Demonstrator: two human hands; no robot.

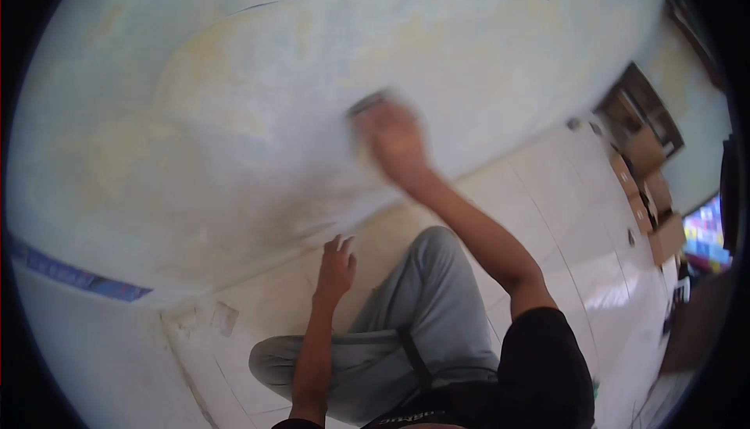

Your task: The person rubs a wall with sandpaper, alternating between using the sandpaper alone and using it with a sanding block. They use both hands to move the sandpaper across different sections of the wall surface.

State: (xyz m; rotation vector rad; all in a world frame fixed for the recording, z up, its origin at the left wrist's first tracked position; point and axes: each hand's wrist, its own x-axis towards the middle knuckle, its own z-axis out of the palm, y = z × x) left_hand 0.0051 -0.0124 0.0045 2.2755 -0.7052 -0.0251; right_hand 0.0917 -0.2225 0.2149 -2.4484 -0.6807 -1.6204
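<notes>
My right hand (391,136) is raised against the wall (258,116), smeared by motion. Its fingers are closed over a flat, dark-edged block (367,104) pressed to or very close to the wall surface; blur hides what kind it is. The wall is pale, with yellowish and whitish patches and a greyish smudge low down. Lower down, my left hand (338,266) hovers in front of the foot of the wall, above my bent leg. Its fingers are apart and nothing shows in them.
I sit cross-legged on a pale tiled floor (539,202). Cardboard boxes (656,202) and a brown wooden frame (641,109) stand at the right, near a bright colourful screen or panel (707,230). A blue printed strip (78,273) lies along the left. A small flat piece (224,318) rests on the floor.
</notes>
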